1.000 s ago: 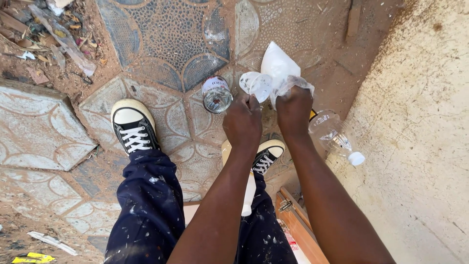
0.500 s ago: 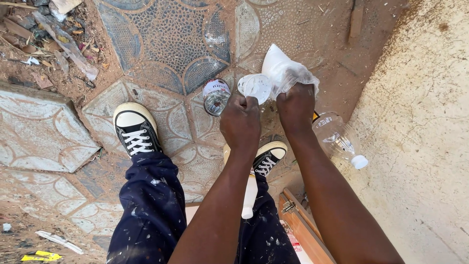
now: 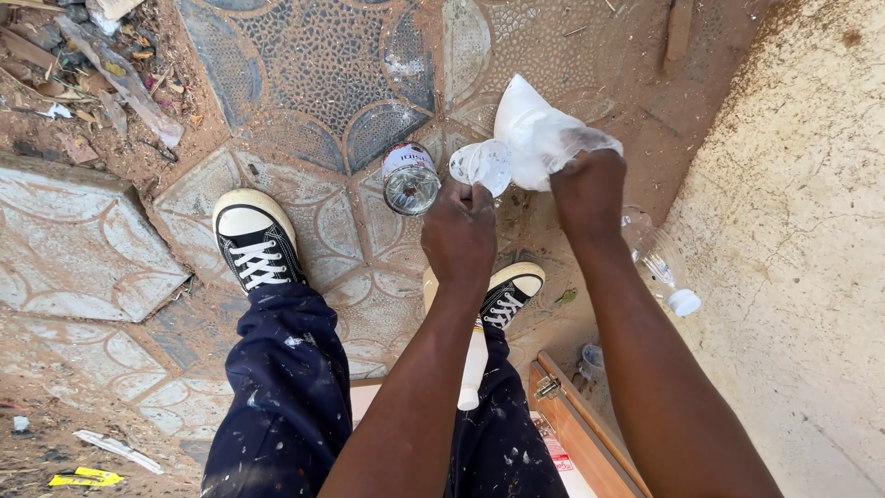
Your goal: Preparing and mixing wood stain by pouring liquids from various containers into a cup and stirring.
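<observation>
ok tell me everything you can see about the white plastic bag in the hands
The white plastic bag is thin, crinkled film, cloudy white and partly see-through at its gathered edge. It bulges as if filled with something pale. The right hand grips its bunched lower end from below, so the bag juts up and left, held in the air over the patterned paving. Its lower left side meets a small clear round container pinched by the left hand.

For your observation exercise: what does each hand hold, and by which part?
The right hand grips a white plastic bag by its bunched end. The left hand pinches the edge of a small clear plastic cup.
</observation>
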